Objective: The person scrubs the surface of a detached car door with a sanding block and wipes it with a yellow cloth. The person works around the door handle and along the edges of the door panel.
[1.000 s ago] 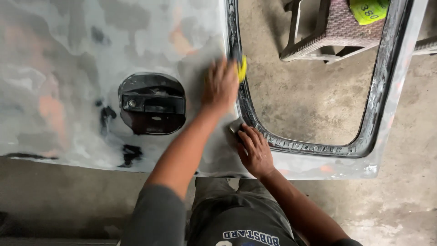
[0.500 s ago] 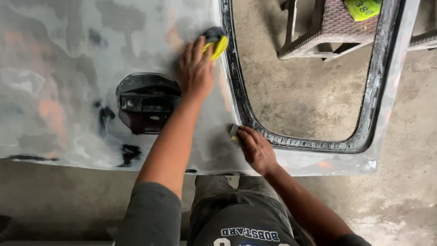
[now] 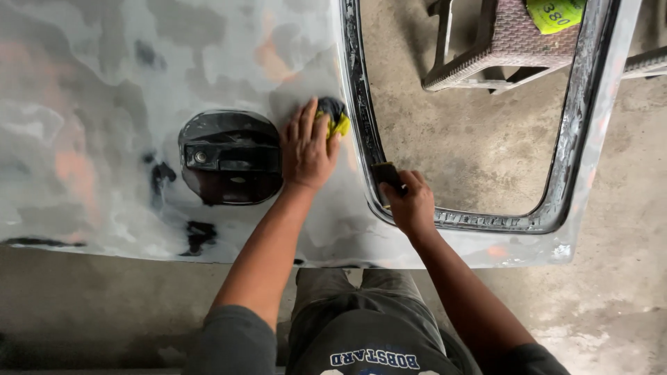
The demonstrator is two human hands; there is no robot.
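Note:
A sanded grey car door panel (image 3: 104,83) lies flat in front of me. My left hand (image 3: 306,149) presses flat on a yellow and dark sanding sponge (image 3: 335,114), which rests on the panel just right of the black handle recess (image 3: 229,167). My right hand (image 3: 411,203) rests on the lower left corner of the door's window frame (image 3: 571,139). Its fingers are closed on a small dark block (image 3: 385,173) held against the frame's rubber edge.
Concrete floor shows through the window opening. A brown woven stool (image 3: 500,42) with a yellow tag (image 3: 556,12) stands beyond the door at the top right. My knees are against the door's near edge.
My left hand slid the sponge up and left over the panel, then back down toward me beside the handle recess. My right hand stayed at the frame corner.

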